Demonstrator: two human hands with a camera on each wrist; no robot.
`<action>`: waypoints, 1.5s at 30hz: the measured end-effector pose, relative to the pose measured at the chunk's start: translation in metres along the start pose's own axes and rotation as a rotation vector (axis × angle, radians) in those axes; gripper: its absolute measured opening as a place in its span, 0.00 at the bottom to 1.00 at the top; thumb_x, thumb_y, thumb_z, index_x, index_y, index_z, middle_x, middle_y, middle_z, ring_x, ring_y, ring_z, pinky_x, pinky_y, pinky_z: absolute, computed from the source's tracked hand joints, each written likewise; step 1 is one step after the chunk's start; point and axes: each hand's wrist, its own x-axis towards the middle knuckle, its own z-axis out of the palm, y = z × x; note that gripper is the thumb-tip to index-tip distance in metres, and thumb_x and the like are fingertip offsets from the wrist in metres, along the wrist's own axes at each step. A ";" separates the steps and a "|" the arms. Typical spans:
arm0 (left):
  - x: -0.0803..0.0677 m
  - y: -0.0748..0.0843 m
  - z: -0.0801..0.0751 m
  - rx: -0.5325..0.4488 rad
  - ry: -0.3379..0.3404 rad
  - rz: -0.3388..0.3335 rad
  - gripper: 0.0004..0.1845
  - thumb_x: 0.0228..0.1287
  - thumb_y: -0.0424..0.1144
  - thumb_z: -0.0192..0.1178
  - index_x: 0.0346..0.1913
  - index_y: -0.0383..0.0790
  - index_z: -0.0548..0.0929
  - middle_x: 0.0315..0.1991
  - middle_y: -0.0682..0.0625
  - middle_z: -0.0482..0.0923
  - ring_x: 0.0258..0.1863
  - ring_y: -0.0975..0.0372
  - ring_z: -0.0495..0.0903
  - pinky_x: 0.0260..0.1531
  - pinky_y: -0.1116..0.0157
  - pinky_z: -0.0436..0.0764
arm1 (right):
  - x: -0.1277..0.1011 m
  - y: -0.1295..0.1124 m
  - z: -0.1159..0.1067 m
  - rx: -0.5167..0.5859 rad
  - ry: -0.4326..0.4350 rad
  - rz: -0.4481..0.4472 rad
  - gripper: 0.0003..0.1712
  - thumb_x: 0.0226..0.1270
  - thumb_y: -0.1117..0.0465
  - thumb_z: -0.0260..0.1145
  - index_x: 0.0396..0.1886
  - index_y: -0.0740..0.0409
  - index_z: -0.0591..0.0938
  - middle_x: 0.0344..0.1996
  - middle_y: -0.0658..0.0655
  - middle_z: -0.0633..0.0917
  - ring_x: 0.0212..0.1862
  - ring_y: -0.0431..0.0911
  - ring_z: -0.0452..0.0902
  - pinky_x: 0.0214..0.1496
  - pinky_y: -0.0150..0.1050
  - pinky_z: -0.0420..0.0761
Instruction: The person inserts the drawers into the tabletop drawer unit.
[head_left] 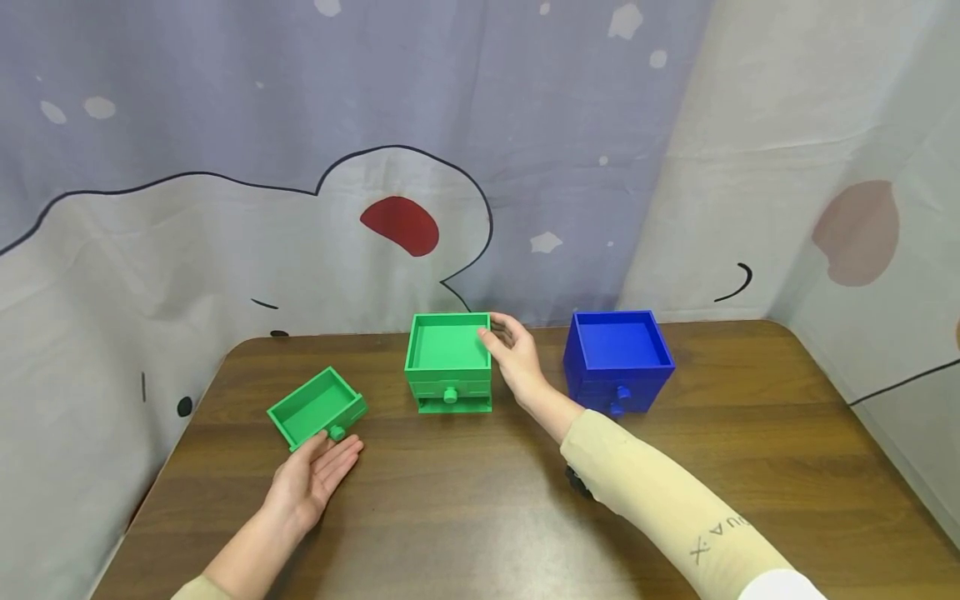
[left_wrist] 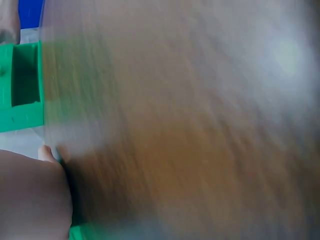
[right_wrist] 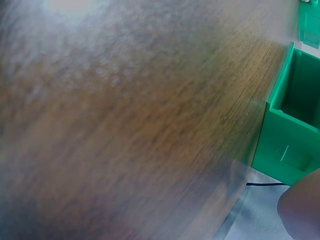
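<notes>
A small green drawer box point(head_left: 315, 408) with a round knob lies angled on the table at left in the head view. My left hand point(head_left: 311, 483) is just in front of it, palm turned up and fingers straight, thumb by the drawer's front edge; whether it touches cannot be seen. A green cabinet point(head_left: 450, 387) stands at the middle, with a tray-like top, one knobbed drawer front and a vacant lower slot. My right hand point(head_left: 517, 358) holds the cabinet's right side, thumb over the top rim. The left wrist view shows the cabinet's open slot point(left_wrist: 26, 75).
To the right stands a blue cabinet point(head_left: 618, 379) with two knobs and a shallow tray top. All of these rest on a brown wooden table point(head_left: 450, 517). A patterned curtain point(head_left: 555, 167) hangs behind the table's back edge.
</notes>
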 end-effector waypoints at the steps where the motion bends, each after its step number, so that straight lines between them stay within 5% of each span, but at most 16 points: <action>1: 0.000 0.000 0.001 -0.006 0.005 0.001 0.10 0.88 0.44 0.44 0.56 0.41 0.68 0.39 0.53 0.92 0.44 0.65 0.93 0.60 0.69 0.86 | 0.000 0.000 0.000 0.001 0.000 0.000 0.27 0.77 0.66 0.63 0.72 0.72 0.74 0.67 0.72 0.79 0.72 0.64 0.74 0.79 0.55 0.74; 16: 0.004 -0.007 0.007 -0.036 0.024 0.033 0.07 0.87 0.42 0.45 0.58 0.46 0.69 0.40 0.54 0.91 0.44 0.68 0.92 0.63 0.71 0.84 | -0.001 0.001 -0.001 0.005 -0.008 0.019 0.27 0.78 0.65 0.64 0.73 0.69 0.74 0.68 0.71 0.79 0.72 0.62 0.74 0.78 0.54 0.74; 26: 0.004 -0.005 0.004 -0.031 0.045 0.043 0.16 0.86 0.44 0.50 0.37 0.50 0.84 0.35 0.55 0.92 0.41 0.69 0.92 0.57 0.73 0.86 | -0.001 0.000 -0.001 0.001 -0.017 0.012 0.28 0.79 0.65 0.63 0.73 0.69 0.73 0.69 0.71 0.78 0.72 0.62 0.74 0.78 0.55 0.74; 45: -0.003 0.005 -0.006 -0.028 0.082 0.006 0.18 0.86 0.42 0.48 0.34 0.50 0.83 0.32 0.57 0.91 0.39 0.71 0.91 0.55 0.76 0.86 | -0.002 0.000 -0.002 -0.015 -0.022 0.011 0.28 0.80 0.64 0.63 0.74 0.69 0.72 0.69 0.71 0.78 0.74 0.63 0.72 0.79 0.57 0.73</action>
